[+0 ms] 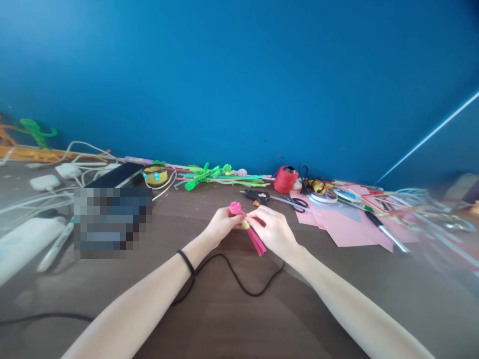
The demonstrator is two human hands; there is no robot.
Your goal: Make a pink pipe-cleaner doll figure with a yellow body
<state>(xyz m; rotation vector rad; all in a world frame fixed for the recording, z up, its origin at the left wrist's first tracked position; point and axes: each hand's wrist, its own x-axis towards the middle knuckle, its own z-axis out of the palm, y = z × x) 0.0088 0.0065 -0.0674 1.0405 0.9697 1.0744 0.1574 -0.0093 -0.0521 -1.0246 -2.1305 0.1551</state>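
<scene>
Here, hands [221, 224] [273, 228] on coiled pink piece [235, 208], straight strands [258, 245]

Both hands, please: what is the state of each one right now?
Left hand: closed, holding the pink fuzzy piece near its curled top.
Right hand: fingers bent beside the yellow band; its grip cannot be told.

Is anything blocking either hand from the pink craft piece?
Nothing visible is: the left hand holds the pink craft piece, and the right hand has its fingertips at it. The black cord lies nearer the wearer, not between them.
</scene>
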